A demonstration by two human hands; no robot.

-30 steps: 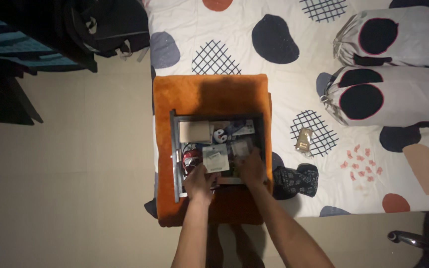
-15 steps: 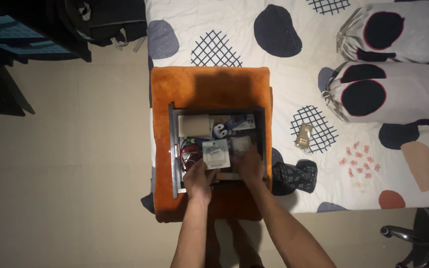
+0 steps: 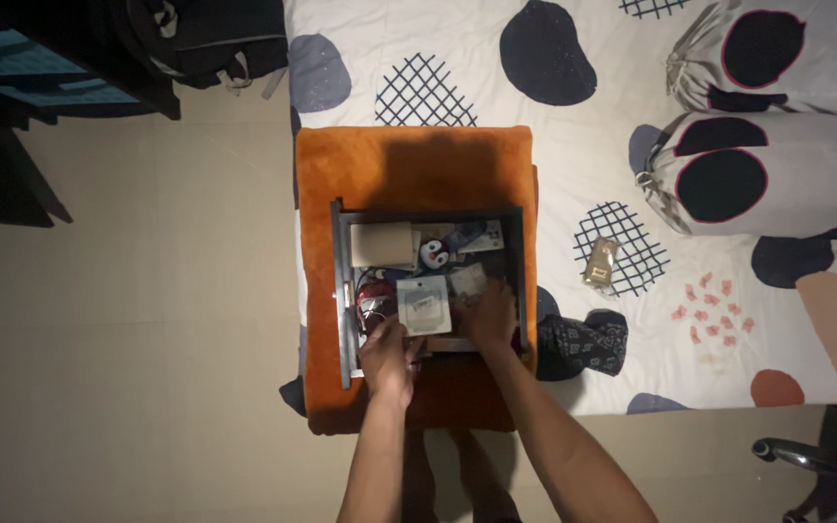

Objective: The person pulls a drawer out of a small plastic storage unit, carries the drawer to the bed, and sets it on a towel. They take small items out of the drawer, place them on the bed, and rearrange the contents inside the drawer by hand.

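Orange folded towel [image 3: 409, 165] lay on a bed with a white sheet printed with dark blobs and grids [image 3: 573, 126], and a shallow dark grey open-topped drawer tray [image 3: 344, 291] sat on top of it. Both hands were inside the tray at its near end. Left hand [image 3: 387, 356] rested at the tray's near-left part, fingers curled down onto the clutter beside a white flat rectangular packet [image 3: 424, 304]; cannot tell whether they pinched anything. Right hand [image 3: 490, 318] lay just right of that packet, fingers pressed together and bent onto a small pale crumpled wrapper [image 3: 468, 280]; grip unclear. Red tangled cable bundle [image 3: 372, 295] sat left of the packet, near the left hand. Beige flat rectangular box [image 3: 381, 243] occupied the tray's far-left corner, with a small round penguin-like figure [image 3: 432, 255] just beside it. Outside the tray, a small tan wrapped packet [image 3: 600, 264] lay on the sheet, well apart from a dark patterned cloth pouch [image 3: 583, 344] near the bed edge. Two patterned bolster pillows [image 3: 777, 174] lay far right. Black backpack [image 3: 205, 39] sat on the floor, top left.
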